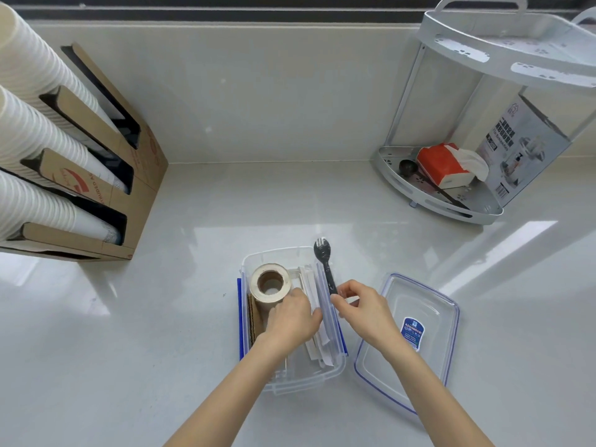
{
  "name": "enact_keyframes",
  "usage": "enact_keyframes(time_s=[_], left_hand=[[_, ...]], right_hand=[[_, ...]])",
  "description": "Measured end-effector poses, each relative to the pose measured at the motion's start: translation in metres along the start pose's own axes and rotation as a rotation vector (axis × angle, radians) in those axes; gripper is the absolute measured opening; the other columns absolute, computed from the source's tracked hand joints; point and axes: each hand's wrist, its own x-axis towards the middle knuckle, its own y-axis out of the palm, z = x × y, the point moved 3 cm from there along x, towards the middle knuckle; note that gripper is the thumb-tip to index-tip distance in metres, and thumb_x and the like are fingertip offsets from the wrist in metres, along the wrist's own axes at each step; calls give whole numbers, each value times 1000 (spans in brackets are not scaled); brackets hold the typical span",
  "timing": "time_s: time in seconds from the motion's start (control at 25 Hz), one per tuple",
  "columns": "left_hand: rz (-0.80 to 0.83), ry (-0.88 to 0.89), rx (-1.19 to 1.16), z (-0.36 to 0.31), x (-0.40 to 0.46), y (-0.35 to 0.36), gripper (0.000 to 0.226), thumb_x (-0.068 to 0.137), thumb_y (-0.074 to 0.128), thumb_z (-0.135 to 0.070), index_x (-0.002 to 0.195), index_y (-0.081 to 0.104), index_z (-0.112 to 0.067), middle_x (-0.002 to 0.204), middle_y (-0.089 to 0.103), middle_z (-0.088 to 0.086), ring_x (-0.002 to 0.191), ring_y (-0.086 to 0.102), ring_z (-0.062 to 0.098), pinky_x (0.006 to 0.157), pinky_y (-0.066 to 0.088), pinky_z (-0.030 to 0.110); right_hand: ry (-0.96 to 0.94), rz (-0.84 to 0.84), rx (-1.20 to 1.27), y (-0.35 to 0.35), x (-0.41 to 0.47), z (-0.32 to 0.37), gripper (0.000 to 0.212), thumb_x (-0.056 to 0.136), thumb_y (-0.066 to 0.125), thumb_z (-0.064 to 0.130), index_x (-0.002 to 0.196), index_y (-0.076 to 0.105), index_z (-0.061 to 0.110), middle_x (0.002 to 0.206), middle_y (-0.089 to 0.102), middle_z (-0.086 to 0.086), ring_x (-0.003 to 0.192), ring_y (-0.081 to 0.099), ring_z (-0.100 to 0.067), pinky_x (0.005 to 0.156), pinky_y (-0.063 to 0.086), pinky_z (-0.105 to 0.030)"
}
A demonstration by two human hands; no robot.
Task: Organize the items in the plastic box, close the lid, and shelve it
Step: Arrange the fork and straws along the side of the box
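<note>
Presently, the black plastic spork (325, 265) is pinched at its handle end by the right hand (361, 309), the grip being closed on the handle just above the right-hand rim of the plastic box (292, 379). The spork's long axis runs away from the person, roughly parallel to the long side of the box, with the tined head projected beyond the box's far right corner. The box interior lies to the left of the spork and below it; the right hand is therefore the nearer one for placing it.

The left hand (292, 317) is lowered inside the box. Its fingers are curled against the white paper packets (314, 312) near the right wall, just beside the tape roll (269, 283) standing in the far left part of the box. Whether the packets are gripped or only pressed aside cannot be told.

The lid (408, 340) is laid flat on the surface (161, 317), just right of the box and detached from it. The corner shelf rack (451, 201) stands well beyond the box, to the far right.

It is judged that a short leftward and downward shift, with the axis kept along the box length, is required for the spork to be seated beside the packets.
</note>
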Motion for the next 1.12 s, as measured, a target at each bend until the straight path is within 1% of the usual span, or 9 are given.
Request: enact_keyframes(time_s=[0.16,0.28,0.32,0.44,0.56,0.68,0.76,0.96,1.12], left_hand=[[29,20,38,-3,0,4,41,88,43,-30,114,41,1,119,56,22,110,53,38,91,42,45],[50,84,108,-3,-7,11,36,87,43,-25,114,40,-1,116,58,21,108,51,37,91,40,45],[58,91,121,-2,-9,11,37,87,43,-25,116,39,-2,117,57,20,111,49,36,93,38,46],[82,98,122,0,-10,9,37,86,44,-25,117,38,-6,117,57,18,113,46,35,94,35,45],[107,136,153,2,-13,7,44,87,43,-27,125,34,-7,118,58,18,115,45,36,95,34,45],[127,174,259,4,-17,9,60,89,39,-31,140,15,-10,123,56,18,119,40,35,102,30,45],[137,190,293,6,-19,9,61,90,37,-31,141,11,-12,121,57,18,120,39,35,103,29,45],[69,202,221,5,-18,10,49,92,33,-24,139,23,-15,125,56,16,119,41,35,99,32,46],[-23,143,-10,-1,-9,9,40,89,33,-10,126,49,-12,122,60,17,116,50,35,95,41,45]], right_hand=[[38,-7,70,5,0,-4,16,85,57,19,70,53,25,83,61,1,67,59,-17,58,43,-17],[64,-39,121,7,-1,-3,9,84,58,15,76,57,17,68,57,4,56,56,-14,65,55,-30],[67,-47,131,8,-1,-3,7,84,58,15,78,57,15,64,55,6,53,56,-12,65,56,-30],[67,-55,151,9,0,-4,7,85,59,16,78,58,14,62,54,7,49,57,-7,53,51,-14],[78,-61,177,9,0,-5,6,85,59,16,80,58,13,66,57,4,50,58,-8,45,48,-7],[77,-72,214,10,-2,-5,4,86,60,15,84,60,11,73,60,-4,54,57,-9,41,45,-4],[72,-83,215,10,-2,-5,7,86,60,16,88,61,9,74,59,-5,54,57,-10,40,44,-3],[63,-98,203,12,-4,-4,4,86,59,14,85,59,10,76,60,-6,55,57,-12,39,42,-2],[72,-107,192,12,-4,-4,10,86,58,14,89,62,6,76,62,-8,52,57,-11,39,42,-2]])
